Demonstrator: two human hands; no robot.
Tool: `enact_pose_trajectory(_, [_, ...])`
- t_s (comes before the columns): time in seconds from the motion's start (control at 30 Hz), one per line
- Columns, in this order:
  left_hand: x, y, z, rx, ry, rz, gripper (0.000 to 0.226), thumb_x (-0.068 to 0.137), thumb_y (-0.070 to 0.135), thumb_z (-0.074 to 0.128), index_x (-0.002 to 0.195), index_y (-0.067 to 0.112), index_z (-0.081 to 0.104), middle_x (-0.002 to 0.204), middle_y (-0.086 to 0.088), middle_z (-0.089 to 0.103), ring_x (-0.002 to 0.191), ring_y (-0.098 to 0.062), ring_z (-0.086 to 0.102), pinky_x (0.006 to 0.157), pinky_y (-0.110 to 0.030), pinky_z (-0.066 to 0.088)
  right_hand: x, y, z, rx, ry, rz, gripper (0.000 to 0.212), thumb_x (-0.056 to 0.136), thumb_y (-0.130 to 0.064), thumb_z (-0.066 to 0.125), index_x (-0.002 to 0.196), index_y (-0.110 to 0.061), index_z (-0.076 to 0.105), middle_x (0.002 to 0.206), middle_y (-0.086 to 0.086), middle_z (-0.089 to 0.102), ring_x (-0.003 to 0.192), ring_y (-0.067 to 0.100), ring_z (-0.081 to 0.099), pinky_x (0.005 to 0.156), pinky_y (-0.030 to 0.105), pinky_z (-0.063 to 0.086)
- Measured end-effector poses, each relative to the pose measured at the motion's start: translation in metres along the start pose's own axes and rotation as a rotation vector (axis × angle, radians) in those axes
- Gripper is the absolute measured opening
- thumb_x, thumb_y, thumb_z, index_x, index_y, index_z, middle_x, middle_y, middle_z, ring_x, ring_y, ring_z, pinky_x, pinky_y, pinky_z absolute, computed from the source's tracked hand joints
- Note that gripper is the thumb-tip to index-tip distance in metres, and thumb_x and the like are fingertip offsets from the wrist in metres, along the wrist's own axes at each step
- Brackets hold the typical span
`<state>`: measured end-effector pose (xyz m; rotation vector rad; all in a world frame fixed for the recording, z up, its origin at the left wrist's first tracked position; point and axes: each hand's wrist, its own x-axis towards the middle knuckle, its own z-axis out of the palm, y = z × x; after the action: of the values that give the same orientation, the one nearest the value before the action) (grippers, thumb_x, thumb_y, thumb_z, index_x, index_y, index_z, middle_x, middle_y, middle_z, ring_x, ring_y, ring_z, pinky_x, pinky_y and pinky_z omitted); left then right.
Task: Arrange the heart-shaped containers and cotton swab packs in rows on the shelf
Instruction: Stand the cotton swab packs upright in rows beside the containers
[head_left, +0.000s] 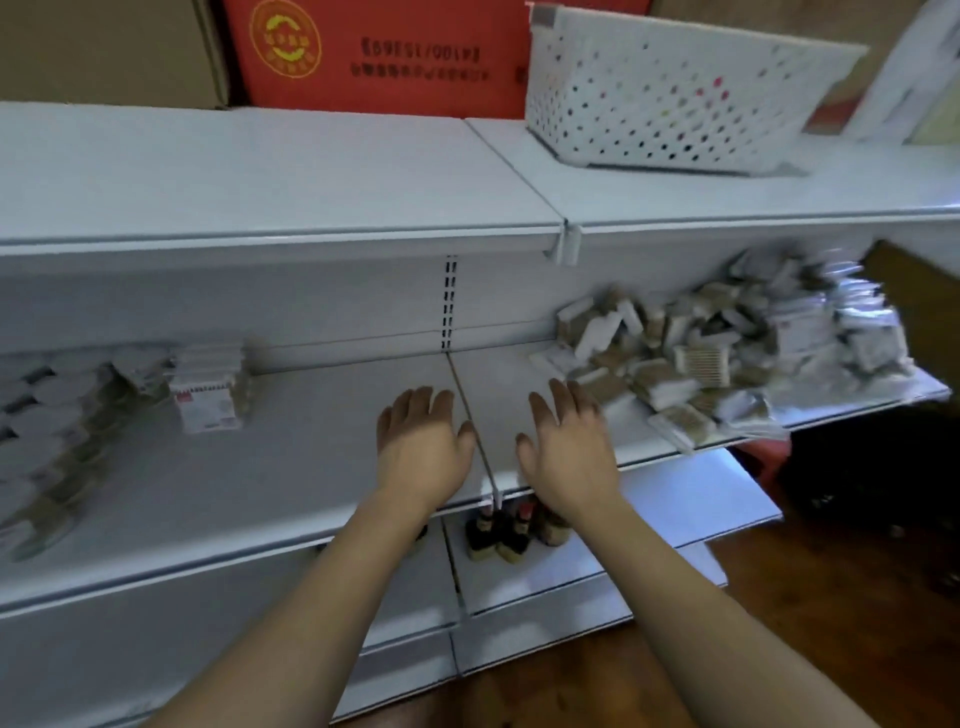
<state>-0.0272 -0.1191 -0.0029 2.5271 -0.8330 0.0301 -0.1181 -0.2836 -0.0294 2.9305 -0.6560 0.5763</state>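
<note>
A loose heap of cotton swab packs (727, 353) lies on the right part of the middle white shelf (322, 426). On the far left of that shelf, packs stand in rows (52, 426), ending in an upright stack of packs (210, 389). My left hand (421, 447) and my right hand (563, 447) hover side by side over the bare middle of the shelf, palms down, fingers straight, holding nothing. The right hand's fingertips are close to the heap's left edge. The picture is blurred, and I cannot make out any heart-shaped containers.
A white perforated basket (670, 98) sits on the top shelf (260, 176), with a red carton (384, 57) and a brown carton (104, 52) behind. Dark bottles (511, 530) stand on the lower shelf below my hands. A wooden floor (831, 597) lies at the right.
</note>
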Motion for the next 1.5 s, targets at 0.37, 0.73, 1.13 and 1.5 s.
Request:
enact_pose_trajectory(0.37, [0.027,0.130,0.079,0.018,-0.165,0.074,0.051,0.099,0.038,0.046,0.144,0.014,0.046,0.141,-0.010,0.054,0.127,-0.030,0.049,0.107,-0.038,0.039,-0.016,0.179,0.005,0.027,-0.077,0.277,0.051,0.078,-0.036,0.048,0.119,-0.007,0.054,0.118,0.014,0.057,0.116,0.036,0.048,0.101,0.048,0.040])
enact_pose_trajectory(0.73, [0.071,0.217,0.144,-0.094,-0.137,-0.069,0.033,0.100,0.030,0.046,0.126,0.013,0.057,0.116,-0.016,0.064,0.104,-0.036,0.058,0.086,-0.039,0.049,0.055,0.254,0.036,0.091,-0.087,-0.109,0.045,0.066,-0.028,0.064,0.107,-0.012,0.071,0.112,0.011,0.070,0.102,0.038,0.058,0.085,0.047,0.049])
enact_pose_trajectory(1.13, [0.098,0.253,0.133,-0.993,0.012,-0.558,0.010,0.095,0.017,0.059,0.100,0.011,0.064,0.098,-0.012,0.069,0.086,-0.025,0.070,0.073,-0.046,0.063,0.047,0.275,0.021,0.370,0.149,-0.331,0.041,0.092,-0.038,0.056,0.122,-0.012,0.067,0.127,0.010,0.065,0.113,0.034,0.059,0.089,0.046,0.053])
enact_pose_trajectory(1.5, [0.084,0.252,0.130,-1.120,-0.018,-0.638,0.006,0.093,0.011,0.056,0.094,0.016,0.060,0.096,-0.014,0.066,0.089,-0.031,0.069,0.079,-0.049,0.062,0.084,0.305,0.012,0.374,-0.190,0.229,0.056,0.090,-0.031,0.060,0.140,-0.019,0.039,0.133,0.011,0.058,0.128,0.036,0.045,0.095,0.044,0.044])
